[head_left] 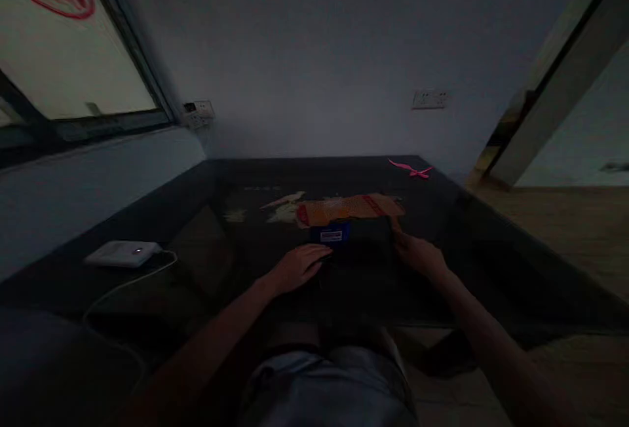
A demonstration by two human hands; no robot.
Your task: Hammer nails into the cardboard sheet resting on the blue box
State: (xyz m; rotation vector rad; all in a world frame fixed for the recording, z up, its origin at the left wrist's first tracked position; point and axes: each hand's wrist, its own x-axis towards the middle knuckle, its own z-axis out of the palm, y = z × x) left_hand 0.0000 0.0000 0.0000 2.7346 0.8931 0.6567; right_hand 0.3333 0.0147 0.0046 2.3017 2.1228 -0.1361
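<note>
On the dark table, my left hand (299,267) lies with its fingers stretched out and close together, the tips just below a small blue packet (340,228) with a white label. Above that packet is a flat, torn-looking orange and red wrapper (348,208), spread wide from left to right. My right hand (419,254) rests at the wrapper's lower right end, its index finger extended toward the edge; whether it touches is too dark to tell. Neither hand visibly grips anything. Pale scraps (285,209) lie at the wrapper's left end.
A white power bank or adapter (122,253) with a white cable (128,283) sits on the left of the table (236,296). A pink ribbon-like strip (413,170) lies at the back right. Wall sockets (429,99) are behind, and a window is at left.
</note>
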